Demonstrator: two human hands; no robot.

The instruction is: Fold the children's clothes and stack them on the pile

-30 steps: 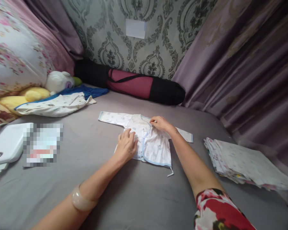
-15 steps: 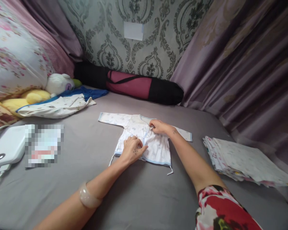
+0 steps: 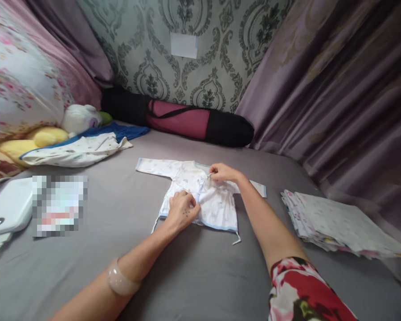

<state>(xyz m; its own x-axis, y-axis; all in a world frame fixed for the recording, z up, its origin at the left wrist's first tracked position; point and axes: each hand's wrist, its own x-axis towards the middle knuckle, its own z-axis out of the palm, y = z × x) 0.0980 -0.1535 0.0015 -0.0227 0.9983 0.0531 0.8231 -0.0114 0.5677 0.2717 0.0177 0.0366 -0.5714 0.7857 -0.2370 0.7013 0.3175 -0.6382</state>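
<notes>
**White baby shirt, flat on grey bed sheet, both hands on it**

White cotton baby shirt with pale blue trim, spread face-up at centre frame on the grey bed sheet. Sleeves running left to right across the picture, so long axis crosswise; hem toward the bottom of the frame, collar toward the wallpapered wall. Lying straight ahead of both forearms, within easy reach of either.

Left hand resting on the lower left front panel, fingers curled and pinched on the blue-edged front flap. Right hand higher up, near the collar, fingertips closed on a thin tie string there. Hands apart from one another, left one nearer the hem, right one nearer the neckline.

Counted: one shirt in hand; two loose tie ends showing at the hem, lower left and lower right. One stack of folded printed cloths at right of frame, well apart. One unfolded garment heap at upper left, beside one white plush toy. One dark rolled bag along the wall. One white device at left edge.
</notes>
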